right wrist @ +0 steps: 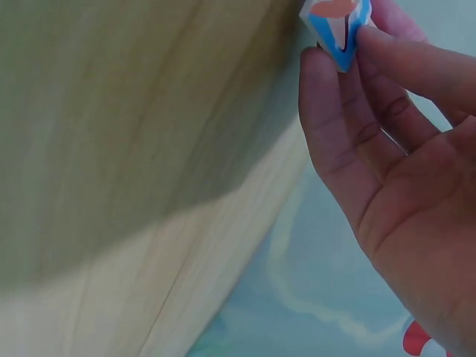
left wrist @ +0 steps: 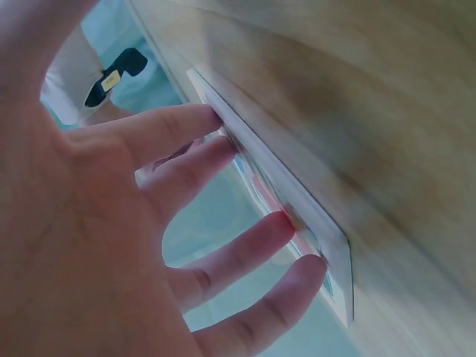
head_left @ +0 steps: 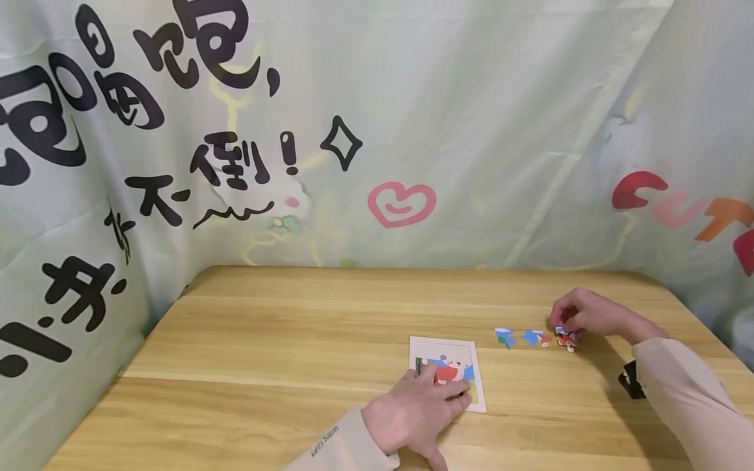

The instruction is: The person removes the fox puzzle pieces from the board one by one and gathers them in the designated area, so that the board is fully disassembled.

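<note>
My left hand (head_left: pixel 412 409) lies with fingers spread over a light-bordered puzzle board (head_left: pixel 442 341). Part of a cartoon animal in red shows between the fingers. In the left wrist view, the fingertips (left wrist: pixel 275 229) press on the board's (left wrist: pixel 342 275) picture side. Farther right, my right hand (head_left: pixel 580 313) pinches a small puzzle piece (right wrist: pixel 338 30) between thumb and fingers, its face blue, white and orange. A fox-coloured piece (head_left: pixel 568 341) shows just under those fingers. Left of it lie a blue-and-orange piece (head_left: pixel 535 337) and a blue-and-green piece (head_left: pixel 504 337).
The wooden table (head_left: pixel 283 340) reaches back to a pale printed curtain (head_left: pixel 483 131), which also hangs down the left side. A black device (head_left: pixel 632 381) is at my right sleeve (head_left: pixel 689 392). The loose pieces form a row right of the board.
</note>
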Demonstrator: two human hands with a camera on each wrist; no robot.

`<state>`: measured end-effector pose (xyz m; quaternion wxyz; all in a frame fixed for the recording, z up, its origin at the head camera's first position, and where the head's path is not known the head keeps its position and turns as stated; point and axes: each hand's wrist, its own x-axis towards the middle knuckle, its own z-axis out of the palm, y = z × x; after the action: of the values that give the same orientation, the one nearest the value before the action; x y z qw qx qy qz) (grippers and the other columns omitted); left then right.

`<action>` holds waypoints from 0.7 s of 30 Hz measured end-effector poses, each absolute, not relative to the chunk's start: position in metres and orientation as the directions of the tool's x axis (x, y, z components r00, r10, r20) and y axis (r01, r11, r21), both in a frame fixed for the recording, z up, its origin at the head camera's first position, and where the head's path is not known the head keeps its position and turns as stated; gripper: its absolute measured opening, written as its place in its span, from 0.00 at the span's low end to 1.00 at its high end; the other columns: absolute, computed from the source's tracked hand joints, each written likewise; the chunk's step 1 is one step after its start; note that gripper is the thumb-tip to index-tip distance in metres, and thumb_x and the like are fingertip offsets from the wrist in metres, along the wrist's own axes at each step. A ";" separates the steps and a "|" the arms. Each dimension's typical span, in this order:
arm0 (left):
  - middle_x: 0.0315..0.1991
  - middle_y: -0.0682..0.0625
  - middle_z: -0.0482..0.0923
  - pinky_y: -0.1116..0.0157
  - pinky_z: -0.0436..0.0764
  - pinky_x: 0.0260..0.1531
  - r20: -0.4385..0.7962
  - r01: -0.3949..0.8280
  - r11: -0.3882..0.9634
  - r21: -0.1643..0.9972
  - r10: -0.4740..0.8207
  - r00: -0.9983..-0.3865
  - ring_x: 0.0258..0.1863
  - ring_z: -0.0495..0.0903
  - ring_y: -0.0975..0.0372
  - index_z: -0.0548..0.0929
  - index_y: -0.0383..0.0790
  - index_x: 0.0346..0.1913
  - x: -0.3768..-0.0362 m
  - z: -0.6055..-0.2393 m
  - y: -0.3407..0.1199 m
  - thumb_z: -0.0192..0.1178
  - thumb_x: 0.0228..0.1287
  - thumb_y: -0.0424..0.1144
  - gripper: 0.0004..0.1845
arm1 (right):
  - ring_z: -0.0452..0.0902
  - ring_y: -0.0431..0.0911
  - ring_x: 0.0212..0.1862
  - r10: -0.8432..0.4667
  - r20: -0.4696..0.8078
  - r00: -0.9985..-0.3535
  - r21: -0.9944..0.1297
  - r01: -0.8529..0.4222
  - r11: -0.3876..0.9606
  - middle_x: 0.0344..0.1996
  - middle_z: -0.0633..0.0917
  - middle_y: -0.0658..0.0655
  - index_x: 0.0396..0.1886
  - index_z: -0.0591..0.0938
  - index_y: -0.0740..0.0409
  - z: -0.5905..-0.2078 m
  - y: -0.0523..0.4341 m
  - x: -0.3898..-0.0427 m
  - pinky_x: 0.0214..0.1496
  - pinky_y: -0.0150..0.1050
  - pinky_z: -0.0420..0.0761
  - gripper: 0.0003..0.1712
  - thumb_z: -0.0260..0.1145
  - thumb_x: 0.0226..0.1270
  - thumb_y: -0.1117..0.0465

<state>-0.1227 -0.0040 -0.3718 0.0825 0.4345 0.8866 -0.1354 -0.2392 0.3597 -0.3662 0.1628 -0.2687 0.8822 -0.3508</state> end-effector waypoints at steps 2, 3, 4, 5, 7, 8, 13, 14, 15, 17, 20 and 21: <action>0.77 0.70 0.53 0.62 0.74 0.51 -0.261 0.794 0.586 -0.166 0.750 -0.608 0.60 0.62 0.60 0.67 0.63 0.76 -0.123 -0.372 -0.004 0.69 0.39 0.76 0.56 | 0.71 0.36 0.24 -0.584 -0.107 -0.805 -0.700 -0.357 0.619 0.25 0.82 0.51 0.30 0.83 0.70 -0.367 0.359 -0.240 0.22 0.35 0.76 0.11 0.58 0.53 0.83; 0.77 0.70 0.53 0.62 0.74 0.51 -0.261 0.794 0.585 -0.164 0.751 -0.607 0.60 0.62 0.60 0.67 0.63 0.76 -0.123 -0.372 -0.004 0.69 0.39 0.76 0.56 | 0.71 0.36 0.24 -0.580 -0.108 -0.807 -0.689 -0.360 0.630 0.25 0.82 0.50 0.30 0.83 0.69 -0.367 0.359 -0.240 0.22 0.34 0.76 0.11 0.58 0.53 0.83; 0.77 0.70 0.53 0.62 0.74 0.51 -0.262 0.795 0.585 -0.162 0.751 -0.606 0.60 0.62 0.60 0.67 0.63 0.76 -0.123 -0.372 -0.004 0.69 0.39 0.76 0.56 | 0.71 0.36 0.25 -0.577 -0.107 -0.810 -0.674 -0.367 0.641 0.26 0.81 0.50 0.30 0.83 0.68 -0.366 0.358 -0.240 0.23 0.34 0.75 0.12 0.59 0.53 0.83; 0.77 0.70 0.53 0.62 0.74 0.51 -0.261 0.795 0.586 -0.160 0.751 -0.606 0.60 0.62 0.60 0.67 0.63 0.76 -0.123 -0.372 -0.004 0.69 0.39 0.76 0.56 | 0.71 0.36 0.26 -0.573 -0.103 -0.813 -0.655 -0.378 0.654 0.26 0.81 0.50 0.30 0.83 0.67 -0.366 0.358 -0.240 0.24 0.34 0.75 0.12 0.60 0.52 0.83; 0.77 0.70 0.53 0.62 0.74 0.51 -0.260 0.797 0.582 -0.161 0.754 -0.604 0.61 0.62 0.60 0.67 0.63 0.76 -0.123 -0.373 -0.004 0.70 0.39 0.76 0.56 | 0.70 0.35 0.28 -0.569 -0.082 -0.818 -0.606 -0.412 0.680 0.27 0.81 0.48 0.29 0.84 0.64 -0.365 0.356 -0.241 0.26 0.33 0.75 0.13 0.61 0.52 0.83; 0.77 0.70 0.54 0.62 0.74 0.51 -0.261 0.797 0.581 -0.162 0.754 -0.603 0.61 0.62 0.60 0.67 0.63 0.76 -0.123 -0.373 -0.004 0.70 0.39 0.76 0.56 | 0.70 0.35 0.28 -0.567 -0.070 -0.821 -0.583 -0.428 0.691 0.28 0.82 0.48 0.29 0.84 0.63 -0.364 0.356 -0.241 0.27 0.33 0.75 0.14 0.62 0.51 0.83; 0.76 0.69 0.54 0.60 0.75 0.53 -0.259 0.799 0.579 -0.160 0.757 -0.600 0.64 0.62 0.58 0.68 0.62 0.76 -0.123 -0.373 -0.004 0.71 0.39 0.76 0.56 | 0.71 0.34 0.30 -0.583 -0.018 -0.812 -0.526 -0.488 0.696 0.29 0.83 0.45 0.29 0.85 0.60 -0.358 0.347 -0.241 0.30 0.33 0.76 0.13 0.66 0.55 0.81; 0.76 0.69 0.55 0.60 0.75 0.53 -0.258 0.799 0.580 -0.160 0.757 -0.601 0.64 0.62 0.58 0.68 0.62 0.76 -0.123 -0.373 -0.004 0.71 0.39 0.75 0.56 | 0.71 0.34 0.30 -0.593 -0.012 -0.805 -0.527 -0.499 0.688 0.28 0.83 0.45 0.29 0.85 0.60 -0.357 0.345 -0.241 0.30 0.33 0.76 0.13 0.66 0.55 0.81; 0.76 0.69 0.55 0.60 0.75 0.53 -0.256 0.799 0.579 -0.161 0.758 -0.600 0.64 0.62 0.58 0.68 0.62 0.76 -0.123 -0.374 -0.004 0.71 0.39 0.76 0.56 | 0.72 0.34 0.30 -0.605 -0.004 -0.796 -0.529 -0.512 0.676 0.29 0.83 0.45 0.29 0.85 0.59 -0.355 0.342 -0.241 0.30 0.33 0.77 0.12 0.66 0.56 0.80; 0.76 0.70 0.55 0.60 0.75 0.52 -0.252 0.800 0.576 -0.167 0.760 -0.600 0.65 0.62 0.58 0.68 0.62 0.76 -0.123 -0.374 -0.004 0.71 0.39 0.76 0.56 | 0.73 0.34 0.30 -0.633 0.021 -0.774 -0.538 -0.542 0.645 0.28 0.83 0.45 0.29 0.85 0.59 -0.353 0.336 -0.240 0.30 0.34 0.78 0.12 0.67 0.56 0.80; 0.76 0.70 0.55 0.61 0.75 0.51 -0.251 0.801 0.575 -0.168 0.761 -0.599 0.64 0.62 0.58 0.68 0.62 0.75 -0.123 -0.374 -0.004 0.71 0.39 0.76 0.56 | 0.75 0.35 0.30 -0.656 0.026 -0.754 -0.560 -0.555 0.615 0.29 0.84 0.46 0.30 0.85 0.59 -0.350 0.327 -0.238 0.31 0.34 0.79 0.12 0.66 0.55 0.80; 0.76 0.70 0.55 0.61 0.75 0.51 -0.252 0.802 0.574 -0.168 0.761 -0.598 0.64 0.62 0.58 0.68 0.63 0.75 -0.123 -0.374 -0.004 0.71 0.39 0.76 0.56 | 0.75 0.35 0.31 -0.659 0.023 -0.752 -0.569 -0.552 0.610 0.29 0.84 0.46 0.30 0.85 0.59 -0.349 0.323 -0.238 0.31 0.35 0.79 0.12 0.66 0.56 0.79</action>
<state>-0.1235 -0.0039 -0.3743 0.0761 0.4420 0.8839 -0.1329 -0.2381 0.3235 -0.3486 0.0948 -0.3394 0.8921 -0.2828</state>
